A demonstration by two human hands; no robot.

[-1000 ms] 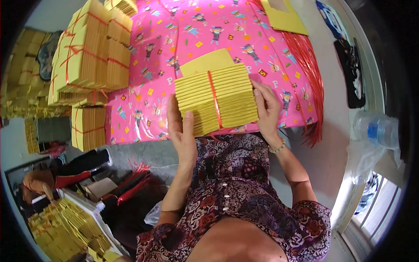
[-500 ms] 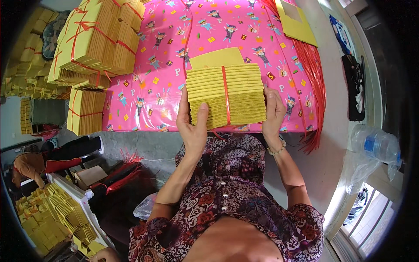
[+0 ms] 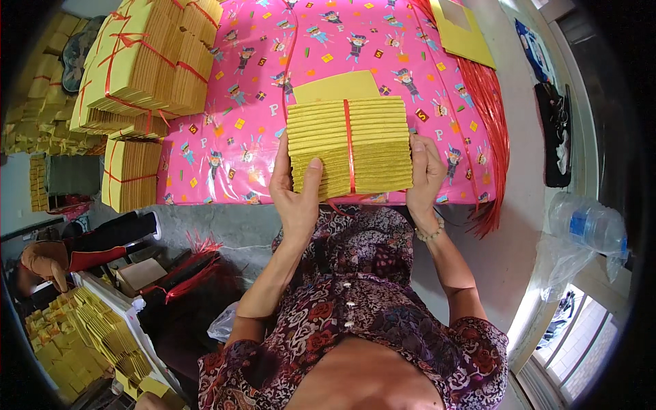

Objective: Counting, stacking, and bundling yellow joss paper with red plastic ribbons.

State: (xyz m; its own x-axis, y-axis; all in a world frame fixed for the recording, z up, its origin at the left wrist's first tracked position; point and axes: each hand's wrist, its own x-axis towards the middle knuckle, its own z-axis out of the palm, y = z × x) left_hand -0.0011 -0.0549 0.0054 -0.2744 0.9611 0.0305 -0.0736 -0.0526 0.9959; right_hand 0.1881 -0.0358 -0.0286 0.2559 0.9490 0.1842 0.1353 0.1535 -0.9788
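Between my two hands is a thick bundle of folded yellow paper (image 3: 314, 130), with a red plastic strip (image 3: 350, 147) running across its middle. My left hand (image 3: 297, 184) grips the bundle's left side, its thumb lying over the near face. On the opposite side, my right hand (image 3: 427, 171) is closed against the edge, fingers bent. A flat yellow sheet (image 3: 338, 87) shows at the far side of the bundle. Below the near edge, a loose end of red strip hangs by my lap. The bundle is over the front of the pink patterned table cover (image 3: 239, 137).
Tied yellow stacks (image 3: 147, 75) stand on the table's left, with a smaller tied stack (image 3: 130, 174) nearer me. Long red strips (image 3: 484, 130) hang along the right edge beside a yellow folder (image 3: 465, 34). At lower left, another person (image 3: 51, 260) is near piled yellow papers (image 3: 102, 324).
The bundle sits slightly differently in view, a little further left and up, with both hands still on it. The rest of the scene has shifted slightly left too.
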